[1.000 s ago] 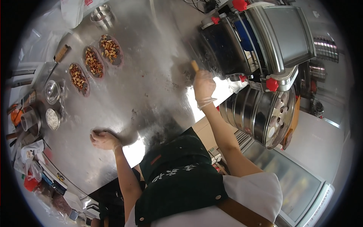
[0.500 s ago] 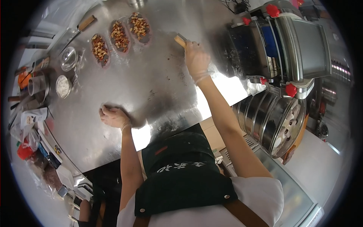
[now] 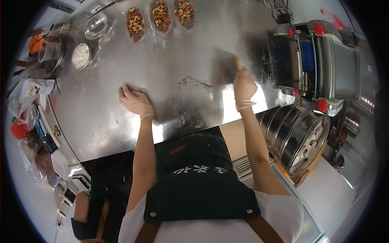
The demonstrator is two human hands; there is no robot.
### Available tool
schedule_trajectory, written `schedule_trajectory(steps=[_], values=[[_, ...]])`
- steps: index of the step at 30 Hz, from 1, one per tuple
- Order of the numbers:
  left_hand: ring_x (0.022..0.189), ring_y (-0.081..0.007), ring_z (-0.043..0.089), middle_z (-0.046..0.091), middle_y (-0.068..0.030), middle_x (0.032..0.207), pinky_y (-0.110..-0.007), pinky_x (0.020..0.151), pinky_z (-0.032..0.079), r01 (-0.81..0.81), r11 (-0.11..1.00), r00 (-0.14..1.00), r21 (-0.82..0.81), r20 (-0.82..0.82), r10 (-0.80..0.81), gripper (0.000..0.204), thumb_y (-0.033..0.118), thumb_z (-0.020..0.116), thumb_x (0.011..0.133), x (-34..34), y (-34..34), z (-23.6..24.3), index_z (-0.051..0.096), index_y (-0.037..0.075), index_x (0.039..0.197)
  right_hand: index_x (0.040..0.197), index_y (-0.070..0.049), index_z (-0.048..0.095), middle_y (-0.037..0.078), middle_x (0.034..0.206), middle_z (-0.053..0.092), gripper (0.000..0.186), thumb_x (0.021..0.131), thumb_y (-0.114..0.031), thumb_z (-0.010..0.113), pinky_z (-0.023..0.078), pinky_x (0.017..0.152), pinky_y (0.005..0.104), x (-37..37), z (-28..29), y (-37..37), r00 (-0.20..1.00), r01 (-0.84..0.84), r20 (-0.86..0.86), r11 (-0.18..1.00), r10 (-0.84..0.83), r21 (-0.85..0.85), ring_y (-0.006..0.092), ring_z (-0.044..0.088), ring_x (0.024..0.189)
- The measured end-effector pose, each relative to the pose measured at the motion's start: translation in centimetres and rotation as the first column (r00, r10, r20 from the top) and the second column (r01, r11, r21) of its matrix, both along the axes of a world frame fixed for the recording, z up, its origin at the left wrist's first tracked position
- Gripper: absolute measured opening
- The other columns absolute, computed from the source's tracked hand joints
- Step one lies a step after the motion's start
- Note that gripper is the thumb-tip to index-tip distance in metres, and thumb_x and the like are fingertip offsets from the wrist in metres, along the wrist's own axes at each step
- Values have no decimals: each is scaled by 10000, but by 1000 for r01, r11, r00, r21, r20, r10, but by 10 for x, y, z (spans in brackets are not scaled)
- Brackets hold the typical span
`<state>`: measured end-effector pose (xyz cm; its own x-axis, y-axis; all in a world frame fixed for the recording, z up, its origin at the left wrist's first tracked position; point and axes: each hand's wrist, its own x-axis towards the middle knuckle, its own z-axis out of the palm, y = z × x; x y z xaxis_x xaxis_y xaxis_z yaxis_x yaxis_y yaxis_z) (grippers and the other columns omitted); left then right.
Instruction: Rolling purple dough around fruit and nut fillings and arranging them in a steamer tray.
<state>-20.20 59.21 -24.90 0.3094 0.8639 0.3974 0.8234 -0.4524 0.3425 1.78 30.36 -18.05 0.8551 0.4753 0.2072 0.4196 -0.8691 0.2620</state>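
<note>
My right hand, in a clear glove, is closed around the tan handle of a bench scraper. Its blurred grey blade appears to stretch left over the steel table. Dark crumbs lie in a thin band between my two hands. My left hand, also gloved, is over the table with its fingers curled in; whether anything is inside them is hidden. Along the far side rest three flat oval pieces, each topped with chopped nuts: one on the left, one in the middle, one on the right.
A bowl of white powder and a clear bowl stand at the left. To the right is a roller machine with red knobs, above a large metal drum. Bags and containers crowd the left edge. Another person's arm shows at lower left.
My right hand has drawn the scraper nearer to me and rightward. The crumbs now form a band. The whole view has shifted, and my left hand stays curled.
</note>
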Motion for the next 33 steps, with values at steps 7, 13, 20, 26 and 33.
schedule_trajectory(steps=[7,13,20,26,33], values=[[1288,-400,476,520,-198,1370,-486,1025,465,37,993,995,-110,101,-25,482,-79,528,868,-6,-2,4,552,73,1325,911,-55,627,17,790,579,133,886,-185,622,516,451,288,-99,-4,86,997,-55,53,995,59,-79,148,614,728],[1306,-337,512,538,-187,1348,-416,1094,457,111,933,920,-342,391,34,417,-108,481,932,-34,0,21,559,27,1319,993,-29,651,57,812,624,151,893,-139,625,542,559,309,-111,30,132,940,-177,-262,970,217,169,183,650,807],[1232,-239,592,605,-135,1303,-346,1084,466,101,809,755,-580,574,318,299,-54,446,1022,-66,-3,43,591,-31,1281,1047,-94,653,24,873,652,214,839,-126,610,539,731,373,-28,28,180,686,-666,-100,678,721,310,229,662,836],[1353,-282,503,527,-171,1435,-384,1151,395,104,827,839,-553,495,226,470,-103,427,971,-65,-50,42,494,-16,1428,1151,-89,633,0,995,656,331,826,-150,612,517,742,387,-83,20,93,498,-783,-109,500,860,370,225,654,866],[1493,-421,300,296,-303,1595,-443,1219,291,442,730,867,-522,458,-197,795,-174,399,867,-2,-138,34,142,-11,1601,1052,-13,653,155,803,707,252,957,-245,682,522,627,372,28,33,31,734,118,-605,820,308,560,283,684,698]])
